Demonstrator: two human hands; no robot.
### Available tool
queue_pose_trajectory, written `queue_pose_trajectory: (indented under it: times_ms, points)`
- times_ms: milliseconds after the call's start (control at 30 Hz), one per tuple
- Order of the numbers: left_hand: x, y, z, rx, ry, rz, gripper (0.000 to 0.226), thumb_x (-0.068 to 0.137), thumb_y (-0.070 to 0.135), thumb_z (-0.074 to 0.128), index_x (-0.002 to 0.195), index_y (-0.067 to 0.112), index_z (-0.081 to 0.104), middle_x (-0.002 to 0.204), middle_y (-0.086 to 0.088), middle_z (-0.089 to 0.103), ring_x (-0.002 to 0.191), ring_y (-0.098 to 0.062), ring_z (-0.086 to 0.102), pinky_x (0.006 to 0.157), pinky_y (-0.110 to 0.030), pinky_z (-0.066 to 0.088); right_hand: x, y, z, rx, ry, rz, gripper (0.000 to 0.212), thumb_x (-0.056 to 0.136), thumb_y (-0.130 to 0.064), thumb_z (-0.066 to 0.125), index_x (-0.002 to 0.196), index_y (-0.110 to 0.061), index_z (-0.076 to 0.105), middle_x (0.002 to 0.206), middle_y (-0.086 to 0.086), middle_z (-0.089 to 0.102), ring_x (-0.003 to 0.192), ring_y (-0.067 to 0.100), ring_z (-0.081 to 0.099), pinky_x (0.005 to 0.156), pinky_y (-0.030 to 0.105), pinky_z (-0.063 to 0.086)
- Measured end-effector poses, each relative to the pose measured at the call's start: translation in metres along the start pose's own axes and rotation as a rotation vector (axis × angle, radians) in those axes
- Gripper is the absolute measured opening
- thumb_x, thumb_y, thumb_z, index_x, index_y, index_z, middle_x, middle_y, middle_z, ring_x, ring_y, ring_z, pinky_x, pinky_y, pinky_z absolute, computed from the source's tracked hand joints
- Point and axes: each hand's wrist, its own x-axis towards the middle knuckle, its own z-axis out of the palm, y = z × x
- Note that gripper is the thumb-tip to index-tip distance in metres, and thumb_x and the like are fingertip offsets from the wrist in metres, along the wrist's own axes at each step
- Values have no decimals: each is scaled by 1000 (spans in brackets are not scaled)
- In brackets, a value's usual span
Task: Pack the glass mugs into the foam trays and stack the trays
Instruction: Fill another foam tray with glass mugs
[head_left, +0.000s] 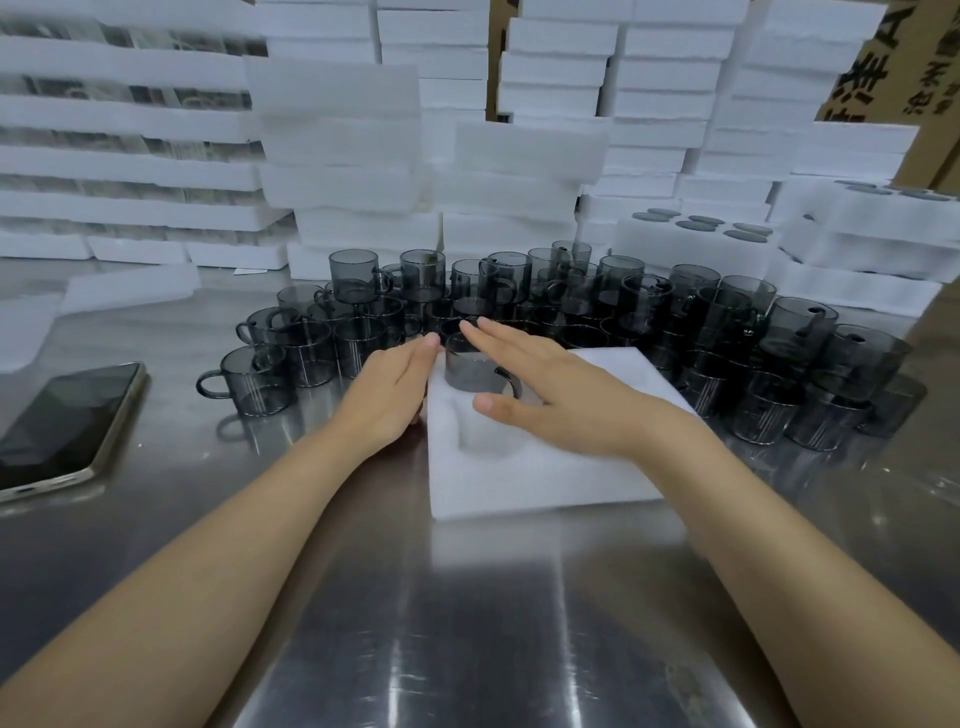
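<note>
Mug sits upright in the tray's far-left pocket, centre frame, handle pointing lower right. Right hand lies flat over its rim, fingers straight and together, directly above. Left hand, fingers straight, touches the tray's left edge. Probably pressing it home.

Mugs block far side; near tabletop apparently free.

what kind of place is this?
Probably a glassware packing station in a factory or warehouse: dozens of identical smoky glass mugs on a steel table, stacks of white foam trays behind them, and cardboard cartons at the back.
</note>
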Motion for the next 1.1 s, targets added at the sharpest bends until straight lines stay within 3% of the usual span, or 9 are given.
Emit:
queue_pose_trajectory:
  times_ms: [133, 233, 333, 400, 600, 733, 833, 967, 1100]
  points:
    - [1, 2, 0, 354, 127, -11, 47, 103, 41, 27, 70, 22, 54, 61, 3, 55, 69, -24, 57, 59, -34, 37, -2, 1, -1, -55, -24, 13, 58, 95, -58, 34, 147, -52, 7, 160, -18, 2, 146, 10, 9, 114, 27, 10]
    - [4, 8, -6, 643, 319, -25, 37, 97, 31, 39, 64, 17, 47, 63, 1, 54, 65, -28, 52, 58, -32, 31, 0, -3, 0, -99, 0, 23, 48, 100, -47, 32, 145, -54, 17, 159, -19, 7, 143, 11, 17, 105, 26, 20]
    - [8, 8, -20, 877, 302, -139, 32, 92, 25, 41, 64, 12, 50, 67, -3, 53, 64, -27, 45, 71, -35, 29, 3, -9, 2, -140, 22, 52, 44, 103, -38, 32, 143, -54, 24, 157, -20, 14, 139, 14, 23, 102, 38, 33]
    - [7, 5, -28, 974, 242, -265, 34, 91, 23, 40, 60, 12, 47, 63, -4, 53, 64, -26, 47, 82, -38, 30, 4, -11, 2, -148, 31, 58, 43, 102, -39, 33, 142, -54, 27, 156, -21, 18, 136, 15, 25, 96, 37, 34]
    - [2, 10, -22, 983, 184, -401, 32, 89, 23, 45, 58, 14, 42, 59, -1, 43, 61, -25, 44, 100, -45, 27, 2, -12, -1, -178, -57, 96, 60, 86, -74, 28, 142, -53, 28, 158, -23, 10, 146, 11, 13, 112, 38, 22]
    - [1, 14, -23, 1042, 171, -452, 31, 88, 21, 43, 58, 14, 46, 57, -1, 46, 62, -26, 47, 109, -58, 18, 4, -18, -5, -263, -156, 135, 68, 83, -79, 26, 144, -48, 30, 158, -22, 3, 148, 13, 4, 118, 40, 6]
    - [1, 11, -25, 1041, 126, -502, 30, 88, 22, 44, 59, 15, 49, 60, -1, 50, 62, -23, 49, 109, -56, 20, 7, -22, 0, -365, -175, 131, 73, 86, -75, 23, 149, -40, 20, 161, -12, 1, 149, 17, 3, 120, 42, 0]
    - [1, 12, -26, 1049, 115, -462, 31, 90, 24, 46, 60, 17, 44, 60, 0, 43, 64, -23, 45, 97, -42, 28, 3, -22, 7, -246, -163, 149, 71, 89, -72, 25, 148, -48, -5, 161, -13, -3, 148, 14, -1, 120, 41, 7]
    - [0, 20, -18, 1022, 104, -407, 35, 92, 26, 44, 59, 16, 38, 59, 0, 38, 66, -25, 44, 95, -40, 30, 1, -22, 4, -182, -166, 159, 64, 84, -78, 19, 144, -58, 3, 160, -13, 4, 146, 11, -2, 114, 47, 21]
